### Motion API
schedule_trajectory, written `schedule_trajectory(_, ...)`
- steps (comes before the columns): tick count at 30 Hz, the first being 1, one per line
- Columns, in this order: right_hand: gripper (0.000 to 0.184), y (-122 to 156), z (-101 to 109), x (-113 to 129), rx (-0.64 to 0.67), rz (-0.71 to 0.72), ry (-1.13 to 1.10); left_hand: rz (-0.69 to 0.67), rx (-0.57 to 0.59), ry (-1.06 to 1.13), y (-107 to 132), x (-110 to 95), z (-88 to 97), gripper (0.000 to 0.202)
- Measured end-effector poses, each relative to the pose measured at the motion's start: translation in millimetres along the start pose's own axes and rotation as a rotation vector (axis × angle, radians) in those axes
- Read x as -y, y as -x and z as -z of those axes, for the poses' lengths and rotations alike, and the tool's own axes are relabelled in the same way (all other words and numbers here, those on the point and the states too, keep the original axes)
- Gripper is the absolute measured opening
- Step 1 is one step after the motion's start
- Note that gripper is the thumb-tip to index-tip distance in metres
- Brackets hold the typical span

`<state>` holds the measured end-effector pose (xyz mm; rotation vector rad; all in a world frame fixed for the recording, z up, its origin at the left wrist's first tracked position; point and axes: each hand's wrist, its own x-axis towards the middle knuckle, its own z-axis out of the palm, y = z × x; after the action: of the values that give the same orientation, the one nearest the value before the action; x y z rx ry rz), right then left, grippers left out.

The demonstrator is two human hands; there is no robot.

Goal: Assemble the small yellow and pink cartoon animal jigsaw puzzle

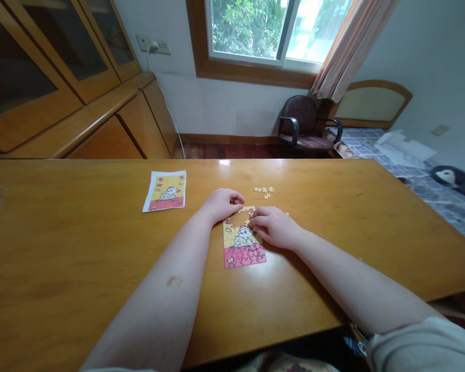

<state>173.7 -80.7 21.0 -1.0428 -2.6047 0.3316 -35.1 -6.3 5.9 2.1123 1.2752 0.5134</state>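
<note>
A partly assembled jigsaw puzzle [245, 257] lies on the table, with a pink lower part, a white cartoon animal and a yellow upper part. Bare wood shows through a gap in its upper half. My left hand [223, 203] rests at the upper left edge, fingers loosely bent, thumb apart from the index finger, nothing visible between them. On the right side, my right hand [276, 226] has its fingertips pinched together at the gap's edge, on a small yellow puzzle piece [247, 222] that they partly cover.
Several loose puzzle pieces [264, 190] lie beyond the puzzle, and a reference picture [166, 192] sits to the left. The wooden table [81, 232] fills the foreground. An armchair [303, 121] stands past its far edge; a bed [449, 191] is at right.
</note>
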Motion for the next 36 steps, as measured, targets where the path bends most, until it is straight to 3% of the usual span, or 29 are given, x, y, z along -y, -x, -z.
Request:
schedule_trajectory(4,0.024,2.2,6.7,-2.7,-0.024,-0.074,0.056,0.0,0.002,0.013,0.4,0.4,0.0,0.024)
schedule_trajectory(8,0.026,8.7,26.1,-16.1,-0.066,-0.28,0.179,0.01,-0.001,0.009,1.4,-1.0,1.1,0.023)
schedule_trajectory(14,0.02,22.6,47.1,-44.9,0.097,-0.553,0.279,0.012,-0.003,0.005,1.6,-1.5,0.9,0.023)
schedule_trajectory(18,0.019,23.9,46.8,-45.5,0.095,-0.565,0.256,0.017,0.001,-0.005,1.4,-1.5,1.3,0.023)
schedule_trajectory(26,0.02,10.4,28.4,-12.3,0.133,-0.463,0.192,0.017,-0.006,0.003,2.1,-2.2,2.1,0.021)
schedule_trajectory(36,0.004,7.7,24.1,-11.8,0.067,-0.565,0.026,0.012,0.0,0.003,1.2,-1.7,1.2,0.022)
